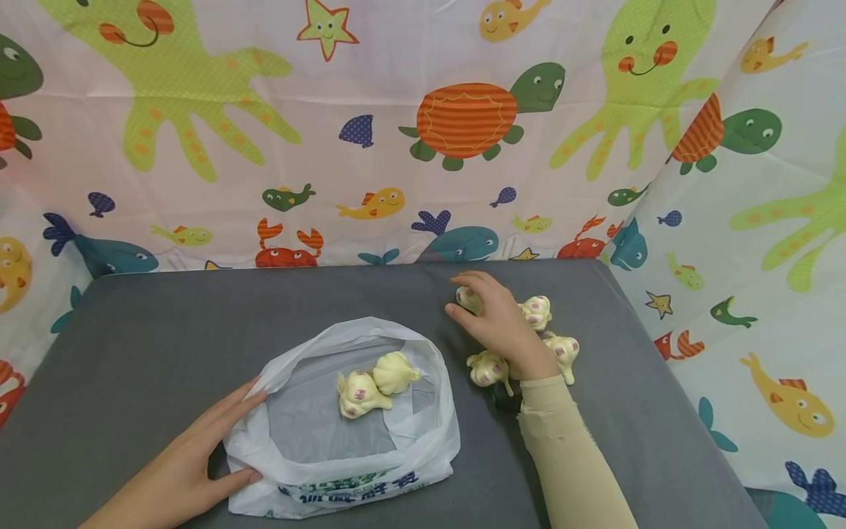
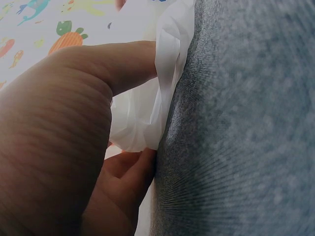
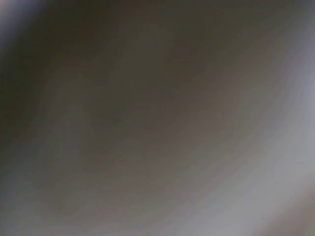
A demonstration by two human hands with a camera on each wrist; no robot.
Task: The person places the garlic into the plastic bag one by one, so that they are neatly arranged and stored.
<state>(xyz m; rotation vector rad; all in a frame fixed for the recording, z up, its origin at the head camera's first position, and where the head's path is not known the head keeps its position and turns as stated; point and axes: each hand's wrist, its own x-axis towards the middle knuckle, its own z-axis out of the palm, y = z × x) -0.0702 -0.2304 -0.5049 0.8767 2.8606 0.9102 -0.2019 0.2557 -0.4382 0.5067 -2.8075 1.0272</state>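
A white plastic bag (image 1: 423, 448) with blue and green print lies with its mouth spread wide. Inside it are two garlic bulbs, a spotted one (image 1: 360, 394) and a plainer one (image 1: 394, 372). My left hand (image 1: 198, 455) rests against the bag's left side, thumb and fingers well apart; in the left wrist view its straight thumb (image 2: 128, 61) touches the plastic. Over on the right, my right hand (image 1: 499, 319) reaches across several garlic bulbs. Its bent fingers and thumb are spread about the far bulb (image 1: 468, 300), partly hidden; contact is unclear.
More garlic bulbs lie around the right wrist: one behind (image 1: 537, 312), one to the right (image 1: 563, 353), one to the left (image 1: 487, 369). A dark object (image 1: 505, 400) is partly under the sleeve. The grey table (image 1: 165, 330) meets a sea-animal curtain (image 1: 383, 162). The right wrist view is blurred.
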